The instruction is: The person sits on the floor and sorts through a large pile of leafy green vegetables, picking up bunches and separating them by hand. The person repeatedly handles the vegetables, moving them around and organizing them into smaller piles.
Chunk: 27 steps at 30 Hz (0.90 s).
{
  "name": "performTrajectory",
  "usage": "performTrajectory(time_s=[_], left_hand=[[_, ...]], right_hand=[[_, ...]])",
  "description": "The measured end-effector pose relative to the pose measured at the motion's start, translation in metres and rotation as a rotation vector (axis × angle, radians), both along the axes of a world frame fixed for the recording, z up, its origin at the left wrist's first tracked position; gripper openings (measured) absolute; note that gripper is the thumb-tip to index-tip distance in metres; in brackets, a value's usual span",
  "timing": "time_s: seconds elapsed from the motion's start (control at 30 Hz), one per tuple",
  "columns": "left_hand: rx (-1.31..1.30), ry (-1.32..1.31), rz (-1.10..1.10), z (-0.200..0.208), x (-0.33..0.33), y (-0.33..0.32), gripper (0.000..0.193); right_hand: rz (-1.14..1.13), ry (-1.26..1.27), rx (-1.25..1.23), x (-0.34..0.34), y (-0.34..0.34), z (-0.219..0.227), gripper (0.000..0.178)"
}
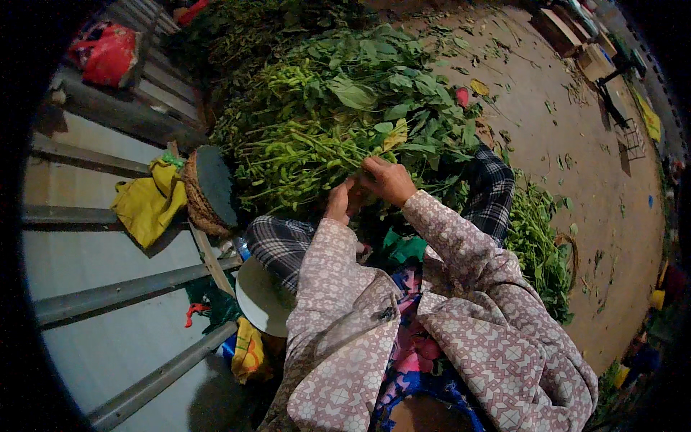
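A large heap of leafy bean plants (284, 162) with green pods lies in front of me, the stems pointing left and the broad leaves toward the right. Both hands meet at its near edge. My right hand (389, 181) is closed, its fingertips pinching a plant stem among the pods. Close beside it, my left hand (340, 200) has its fingers curled in; whatever they hold is hidden behind the knuckles. A yellowed leaf (396, 135) sits just beyond my right hand.
On the left, a round woven-sided seat (209, 189) stands on edge by a yellow cloth (150, 201). A white basin (263, 297) is beside my left leg. More bean plants (541, 252) lie to my right. Farther off are a red bag (108, 54) and a cardboard box (594, 63).
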<state>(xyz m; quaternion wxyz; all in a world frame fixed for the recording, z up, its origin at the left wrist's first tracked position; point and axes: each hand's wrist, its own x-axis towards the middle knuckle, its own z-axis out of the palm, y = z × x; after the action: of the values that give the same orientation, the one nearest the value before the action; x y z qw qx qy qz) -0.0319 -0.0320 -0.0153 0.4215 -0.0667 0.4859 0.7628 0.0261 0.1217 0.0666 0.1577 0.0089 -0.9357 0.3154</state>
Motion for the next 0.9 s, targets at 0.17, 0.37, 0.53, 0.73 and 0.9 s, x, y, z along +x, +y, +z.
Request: performTrajectory(time_s=[0.17, 0.37, 0.53, 0.73, 0.9], left_hand=[[0.004, -0.038, -0.059, -0.005, -0.010, -0.015, 0.029], [-0.007, -0.193, 0.086, 0.051, 0.003, 0.004, 0.018], [-0.013, -0.128, 0.143, 0.062, 0.013, 0.004, 0.019], [-0.106, 0.032, -0.061, 0.041, 0.001, -0.011, 0.021], [-0.219, 0.051, -0.028, 0.045, 0.006, -0.003, 0.023]], right_hand=[[0.087, 0.057, 0.039, 0.012, -0.002, -0.002, 0.014], [0.139, 0.075, 0.114, 0.014, -0.001, -0.007, 0.015], [0.220, 0.055, 0.105, 0.016, -0.008, -0.001, 0.016], [0.015, -0.243, -0.155, 0.021, -0.018, -0.012, 0.027], [-0.189, -0.205, -0.406, 0.034, -0.026, -0.036, 0.029]])
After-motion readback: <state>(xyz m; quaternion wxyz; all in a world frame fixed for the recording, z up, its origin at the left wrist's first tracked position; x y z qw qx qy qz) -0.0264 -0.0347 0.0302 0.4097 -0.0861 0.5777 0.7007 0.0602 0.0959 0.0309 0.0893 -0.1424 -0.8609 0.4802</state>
